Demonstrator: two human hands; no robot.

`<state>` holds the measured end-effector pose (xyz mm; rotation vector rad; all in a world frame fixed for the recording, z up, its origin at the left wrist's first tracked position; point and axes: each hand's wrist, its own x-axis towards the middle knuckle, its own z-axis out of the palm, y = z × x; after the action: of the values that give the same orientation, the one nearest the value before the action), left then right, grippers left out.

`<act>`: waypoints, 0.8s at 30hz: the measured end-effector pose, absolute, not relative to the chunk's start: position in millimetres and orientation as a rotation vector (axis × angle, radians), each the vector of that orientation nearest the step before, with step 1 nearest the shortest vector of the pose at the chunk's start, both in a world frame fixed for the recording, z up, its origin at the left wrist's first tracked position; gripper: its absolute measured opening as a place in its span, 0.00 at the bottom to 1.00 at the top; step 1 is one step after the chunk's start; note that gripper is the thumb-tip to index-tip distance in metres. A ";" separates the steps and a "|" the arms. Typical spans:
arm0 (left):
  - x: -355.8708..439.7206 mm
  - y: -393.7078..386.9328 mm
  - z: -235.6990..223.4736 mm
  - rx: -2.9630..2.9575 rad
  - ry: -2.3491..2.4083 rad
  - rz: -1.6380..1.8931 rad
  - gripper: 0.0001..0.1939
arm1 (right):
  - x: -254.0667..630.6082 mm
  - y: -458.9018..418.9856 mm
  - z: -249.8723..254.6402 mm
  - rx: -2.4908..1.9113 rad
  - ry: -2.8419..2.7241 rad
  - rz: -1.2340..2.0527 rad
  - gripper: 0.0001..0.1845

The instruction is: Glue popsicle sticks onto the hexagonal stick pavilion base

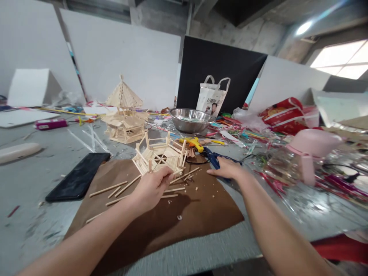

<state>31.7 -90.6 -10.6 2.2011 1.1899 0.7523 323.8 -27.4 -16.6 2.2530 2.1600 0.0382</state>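
My left hand [152, 188] is closed in a pinch at the near side of a small many-sided wooden stick frame [161, 153] with upright posts. What its fingertips hold is hidden. To the right, my right hand [227, 168] grips a dark blue glue gun [213, 158] low at the table. Both the frame and several loose wooden sticks [115, 189] lie on a brown sheet [201, 214]. Short offcuts are scattered near the frame's right side.
Behind the frame stands a pagoda-like stick model [125, 115]. A metal bowl [191, 120], yellow tool [194, 143] and paper bag [212, 97] are farther back. At left lies a black phone [79, 176]; a pink-lidded jug [299, 157] and plastic clutter occupy the right.
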 end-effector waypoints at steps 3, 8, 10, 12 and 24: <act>34.7 -92.7 -14.3 2.252 1.073 0.621 0.15 | 328.0 -23.3 -25.3 2.280 2.051 -0.003 0.46; 41.1 -95.3 -18.9 2.486 0.968 0.565 0.12 | 337.8 -15.4 -32.5 2.304 2.050 0.093 0.42; 41.1 -93.6 -21.1 2.534 0.997 0.589 0.13 | 342.4 -10.8 -36.0 2.342 1.988 0.058 0.45; 39.5 -91.1 -23.4 2.546 1.043 0.597 0.13 | 345.6 -6.5 -37.9 2.355 1.957 0.037 0.46; 35.3 -85.2 -30.9 2.604 1.066 0.596 0.11 | 335.5 -12.3 -14.2 2.380 1.929 0.356 0.33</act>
<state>35.3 -85.2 -30.9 2.6044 1.0655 0.5956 335.5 -12.3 -14.2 2.3801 1.9292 0.3558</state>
